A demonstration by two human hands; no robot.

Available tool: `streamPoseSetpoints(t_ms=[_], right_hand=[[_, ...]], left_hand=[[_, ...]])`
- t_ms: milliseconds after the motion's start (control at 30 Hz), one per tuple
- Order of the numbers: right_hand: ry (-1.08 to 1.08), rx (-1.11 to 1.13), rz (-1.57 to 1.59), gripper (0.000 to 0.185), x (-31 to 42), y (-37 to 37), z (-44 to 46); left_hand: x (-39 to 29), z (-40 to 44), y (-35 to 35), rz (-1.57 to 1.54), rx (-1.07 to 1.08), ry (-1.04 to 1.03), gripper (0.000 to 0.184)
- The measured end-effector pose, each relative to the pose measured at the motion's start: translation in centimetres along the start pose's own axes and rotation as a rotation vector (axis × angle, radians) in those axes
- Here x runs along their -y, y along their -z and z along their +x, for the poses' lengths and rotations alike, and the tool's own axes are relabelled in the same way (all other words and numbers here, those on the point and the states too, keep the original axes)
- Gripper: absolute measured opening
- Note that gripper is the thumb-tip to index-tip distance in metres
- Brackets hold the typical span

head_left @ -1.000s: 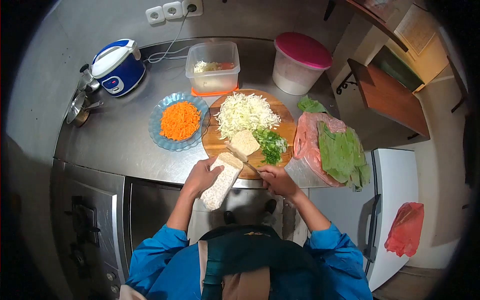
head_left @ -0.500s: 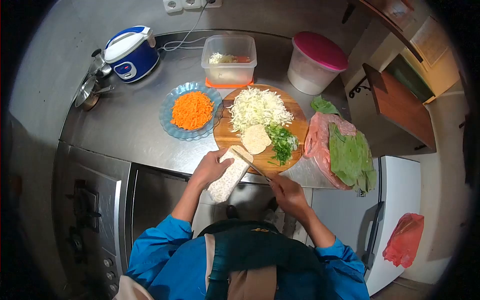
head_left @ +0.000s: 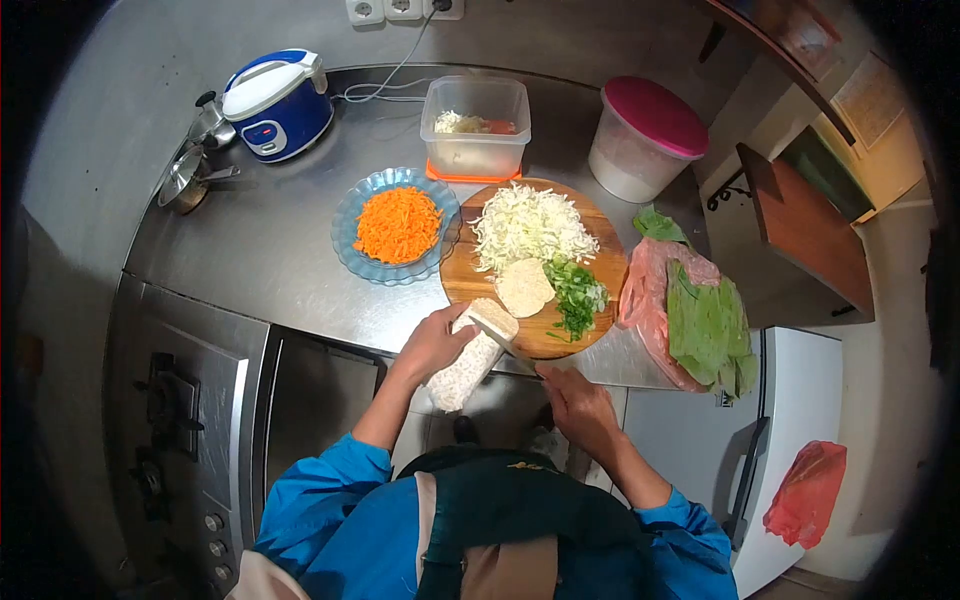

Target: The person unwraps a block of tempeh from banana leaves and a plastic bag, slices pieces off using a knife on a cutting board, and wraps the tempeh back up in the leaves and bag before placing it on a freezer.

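Note:
My left hand point(head_left: 432, 345) grips a pale block of tempeh point(head_left: 462, 380), whose far end rests at the near edge of the round wooden cutting board point(head_left: 456, 272). The rest of the block juts out past the counter edge. In my right hand point(head_left: 580, 400) is a knife point(head_left: 512, 350), its blade laid across the tempeh near the far end. A cut tempeh slice point(head_left: 525, 288) lies flat on the board. Around that slice are shredded cabbage point(head_left: 535, 228) and chopped green onion point(head_left: 577, 300).
Left of the board, a glass plate point(head_left: 345, 235) holds grated carrot point(head_left: 398, 226). Behind stand a clear plastic container point(head_left: 475, 155), a pink-lidded tub point(head_left: 645, 150) and a blue rice cooker point(head_left: 280, 110). Green leaves point(head_left: 708, 325) lie on a pink plastic bag point(head_left: 640, 290) at right.
The view has shifted slightly, so the counter items appear a little lower and further right. The knife blade sits further across the tempeh's end, and my left hand still grips the block.

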State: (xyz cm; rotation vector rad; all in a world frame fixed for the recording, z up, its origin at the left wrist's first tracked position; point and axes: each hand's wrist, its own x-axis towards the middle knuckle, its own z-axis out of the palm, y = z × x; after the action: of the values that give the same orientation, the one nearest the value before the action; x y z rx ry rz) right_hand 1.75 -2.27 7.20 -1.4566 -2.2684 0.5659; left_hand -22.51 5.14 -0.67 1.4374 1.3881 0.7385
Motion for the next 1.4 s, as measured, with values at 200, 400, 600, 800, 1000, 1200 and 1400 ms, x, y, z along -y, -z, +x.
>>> streamPoseSetpoints(t_ms=[200, 400, 600, 800, 1000, 1200, 1400], right_hand=[[-0.079, 0.033, -0.008, 0.025, 0.6, 0.6, 0.2], [-0.079, 0.07, -0.023, 0.027, 0.5, 0.8, 0.3], [0.018, 0.051, 0.011, 0.028, -0.1, 0.4, 0.4], [0.009, 0.07, 0.03, 0.029, -0.6, 0.0, 0.7], [-0.048, 0.07, 0.023, 0.026, -0.8, -0.4, 0.9], [-0.001, 0.047, -0.004, 0.031, -1.5, -1.8, 1.2], [-0.099, 0.194, -0.102, 0.038, -1.6, -2.9, 2.6]], left_hand=[[0.3, 0.1, -0.1, 0.035, -0.015, -0.017, 0.051], [-1.4, -0.4, 0.3, -0.015, 0.006, 0.056, 0.044], [-2.4, -0.5, 0.6, 0.034, 0.004, 0.137, 0.037], [-2.7, -0.5, 0.7, 0.039, 0.013, 0.132, 0.033], [-1.9, -0.3, 0.5, -0.019, 0.004, 0.118, 0.034], [-2.3, -0.3, 0.7, 0.038, 0.019, 0.144, 0.034], [-1.8, -0.1, 0.5, 0.034, 0.013, 0.127, 0.032]])
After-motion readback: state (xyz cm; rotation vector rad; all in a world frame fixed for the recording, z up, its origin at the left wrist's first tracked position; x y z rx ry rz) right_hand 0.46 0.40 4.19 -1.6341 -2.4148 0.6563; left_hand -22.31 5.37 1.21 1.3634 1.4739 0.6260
